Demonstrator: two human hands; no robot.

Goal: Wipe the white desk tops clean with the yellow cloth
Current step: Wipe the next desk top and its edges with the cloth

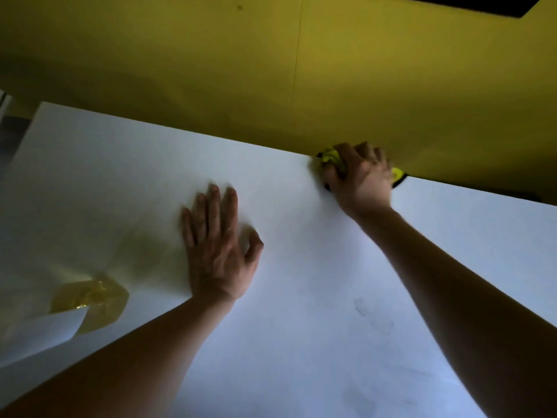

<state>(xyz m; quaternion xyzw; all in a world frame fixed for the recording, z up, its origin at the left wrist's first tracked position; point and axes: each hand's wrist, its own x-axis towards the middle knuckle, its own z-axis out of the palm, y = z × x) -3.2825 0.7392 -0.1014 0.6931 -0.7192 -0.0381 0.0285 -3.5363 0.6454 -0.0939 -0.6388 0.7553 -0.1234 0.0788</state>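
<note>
A white desk top [301,297] fills most of the view. At its far edge, against the yellow wall, my right hand [360,176] grips a bunched yellow cloth [327,156]; bits of the cloth show to the left and right of my fingers, the rest is hidden under the hand. My left hand [217,242] lies flat on the desk near its middle, fingers straight and pointing away from me, holding nothing. Faint grey smudges [364,310] mark the desk surface nearer to me, between my arms.
A yellow wall [271,70] rises directly behind the desk's far edge. At the near left there is a yellowish glossy patch [93,300] and a white sheet corner [51,330]. The desk's left edge [21,140] drops off at the far left.
</note>
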